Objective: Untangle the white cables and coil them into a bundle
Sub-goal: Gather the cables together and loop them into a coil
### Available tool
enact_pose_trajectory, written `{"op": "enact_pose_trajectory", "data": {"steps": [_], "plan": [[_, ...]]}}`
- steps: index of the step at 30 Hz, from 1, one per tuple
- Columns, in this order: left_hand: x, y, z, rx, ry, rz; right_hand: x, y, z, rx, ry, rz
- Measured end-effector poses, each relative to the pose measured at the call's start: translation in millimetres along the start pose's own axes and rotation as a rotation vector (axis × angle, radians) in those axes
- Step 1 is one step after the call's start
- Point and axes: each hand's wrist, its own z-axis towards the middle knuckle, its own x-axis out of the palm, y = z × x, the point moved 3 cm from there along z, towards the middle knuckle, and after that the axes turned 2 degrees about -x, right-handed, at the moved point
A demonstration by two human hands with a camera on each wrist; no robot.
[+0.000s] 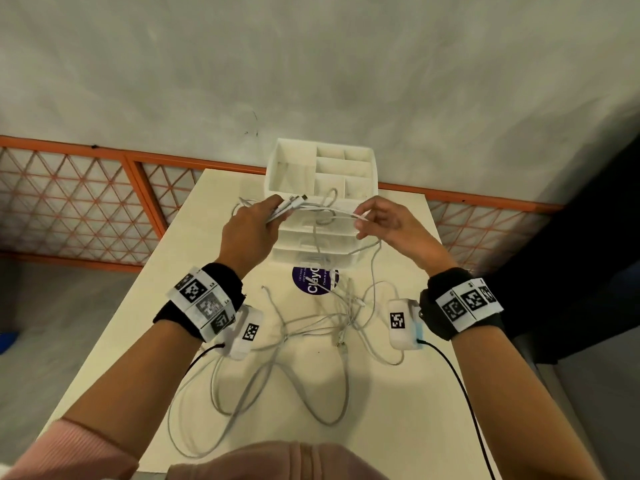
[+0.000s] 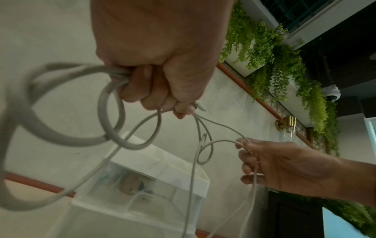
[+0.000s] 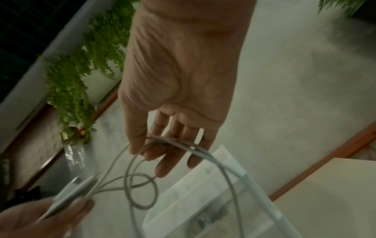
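I note my left hand (image 1: 250, 233) raised above the table (image 1: 388, 403), fingers curled tight round several strands of the white cables (image 1: 277, 344). The left wrist view confirms a closed fist, with thick, round, matte loops sagging from it and one slim connector tip poking out past the little finger. The head view adds what that view lacks: a cluster of plug ends (image 1: 294, 199) fanning out beyond the knuckles, one with a metal tip.

Between the hands, thin strands bridge the gap and form a small loop, seen clearly from both wrists. Behind it stands a white plastic organizer (image 1: 322, 174), boxy, with open square compartments on top and translucent drawers below; the drawer fronts show only from the wrist views. A round purple sticker (image 1: 313, 282) lies on the smooth, cream table at the organizer's foot.

My right hand (image 1: 391, 223) is half open: thumb and forefinger pinch a single thin strand, the other fingers loosely spread. The right wrist view, blurred, shows the strand crossing the fingertips and curving down.

Most of the cables lie slack on the table in tangled loops between my forearms, well below both hands. The wrist views alone show trailing green plants (image 2: 284, 67) along the wall.
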Motion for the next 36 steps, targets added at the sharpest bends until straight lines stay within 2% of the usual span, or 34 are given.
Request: {"op": "enact_pose_trajectory", "data": {"steps": [6, 10, 14, 19, 23, 29, 32, 36], "plan": [[2, -18, 1, 0.020, -0.010, -0.043, 25, -5, 9, 0.131, -0.150, -0.179], [2, -23, 0, 0.058, -0.006, -0.141, 39, -14, 11, 0.180, -0.123, -0.006], [3, -22, 2, 0.064, -0.011, -0.173, 41, -12, 11, 0.134, -0.158, 0.189], [3, -26, 1, 0.055, -0.029, -0.184, 46, -9, 11, 0.102, 0.009, 0.377], [-3, -20, 3, 0.026, -0.100, -0.110, 44, -11, 2, 0.067, 0.124, 0.210], [-28, 0, 15, -0.090, -0.203, 0.009, 24, -41, -23, 0.191, 0.386, -0.063], [-32, 1, 14, -0.085, -0.194, 0.070, 3, -54, -28, 0.214, 0.264, -0.124], [-19, -2, 8, -0.104, -0.153, 0.071, -16, -60, -27, 0.188, 0.167, -0.366]]}}
